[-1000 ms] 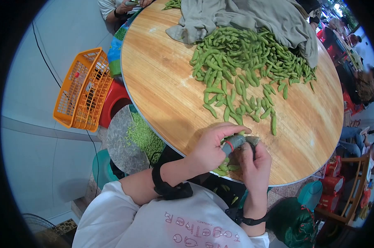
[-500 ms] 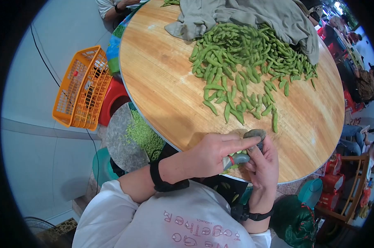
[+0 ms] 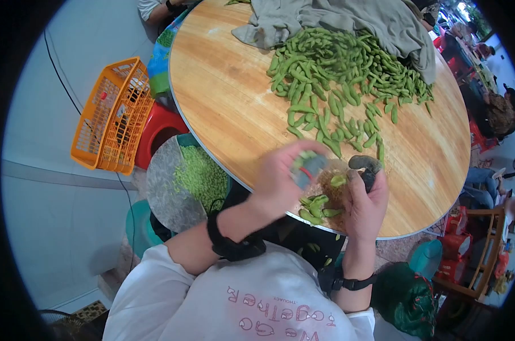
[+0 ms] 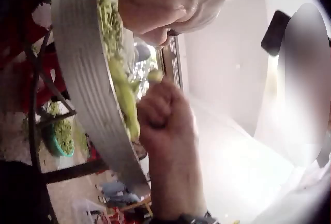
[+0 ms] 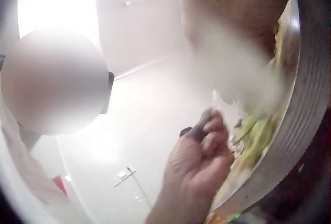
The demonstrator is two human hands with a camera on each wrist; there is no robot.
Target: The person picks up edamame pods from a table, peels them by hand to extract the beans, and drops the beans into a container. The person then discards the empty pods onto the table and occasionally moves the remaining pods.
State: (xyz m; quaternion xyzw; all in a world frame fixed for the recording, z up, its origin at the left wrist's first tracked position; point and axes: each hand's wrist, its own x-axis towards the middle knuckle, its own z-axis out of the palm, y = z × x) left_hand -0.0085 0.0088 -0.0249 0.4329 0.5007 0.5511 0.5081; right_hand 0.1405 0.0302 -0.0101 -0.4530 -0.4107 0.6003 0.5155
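Observation:
My left hand (image 3: 277,179), blurred, is raised over the near table edge, curled around pale green soybeans (image 3: 304,157). Its thumb wears a grey cover (image 3: 313,165) with a red band. To its right, my right hand (image 3: 366,207) pinches a soybean pod (image 3: 338,181) at its fingertips; the pod's tip (image 4: 155,75) also shows in the left wrist view. Dark grey covers (image 3: 365,163) sit on the right fingers. Below, between both hands, loose pods (image 3: 315,209) lie at the table's edge. A big pile of pods (image 3: 337,74) spreads beyond.
A grey cloth (image 3: 348,20) covers the pile's far side on the round wooden table (image 3: 223,96). At lower left, shelled beans (image 3: 203,176) fill a container beside a grey round surface (image 3: 169,184). An orange basket (image 3: 112,116) and red stool (image 3: 161,128) stand left. Another person's arm (image 3: 155,12) shows far left.
The two hands worked together half a second ago; now they are apart, the left having moved up and left. The loose pods at the table edge have come into sight.

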